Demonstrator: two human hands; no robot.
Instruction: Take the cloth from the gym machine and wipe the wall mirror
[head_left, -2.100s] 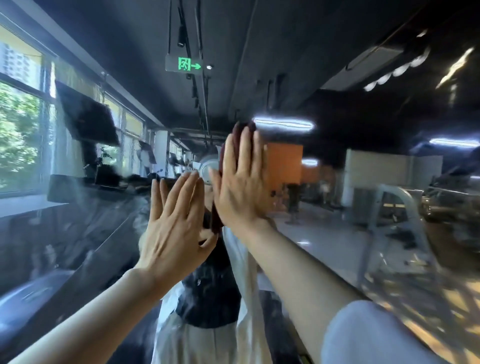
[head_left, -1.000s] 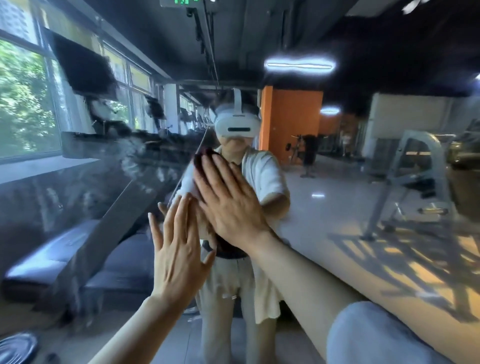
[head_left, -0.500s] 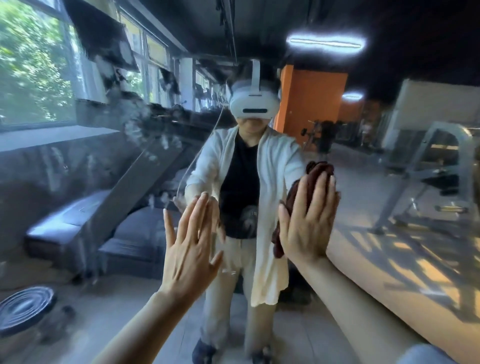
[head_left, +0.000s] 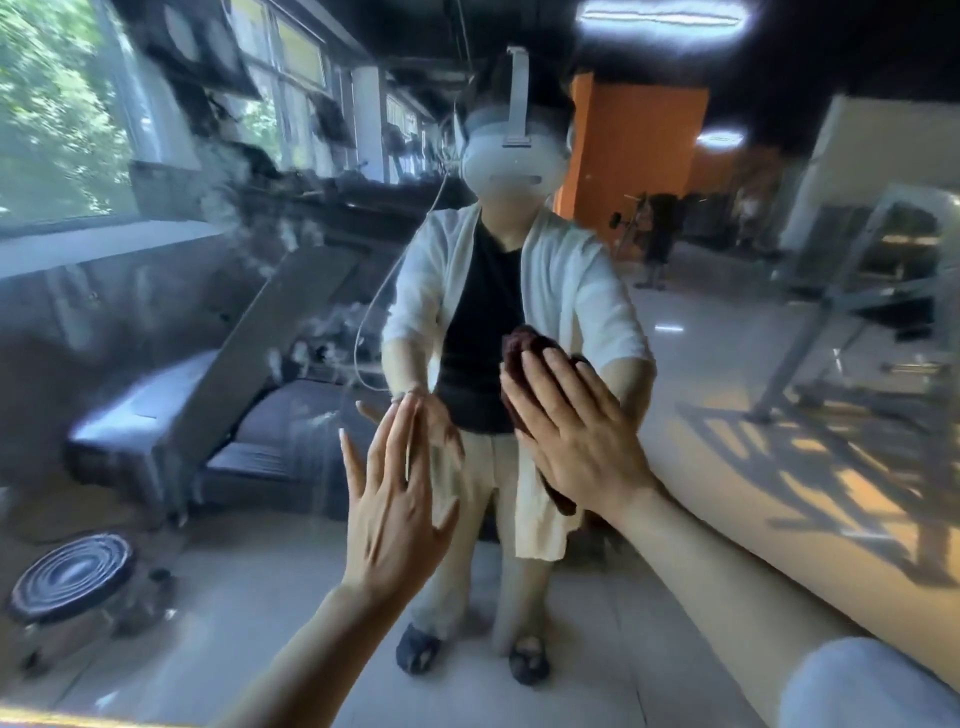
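- My right hand (head_left: 574, 436), fingers straight, pressed the dark red cloth (head_left: 530, 345) flat against the wall mirror (head_left: 156, 322).
- My left hand (head_left: 395, 509) lay flat, fingers extended, holding nothing.

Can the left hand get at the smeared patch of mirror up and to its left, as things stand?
Probably yes. The left hand is flat and open near the mirror, holding nothing, with bare glass between it and the smears. But the cloth is under the right hand, so it could only touch them.
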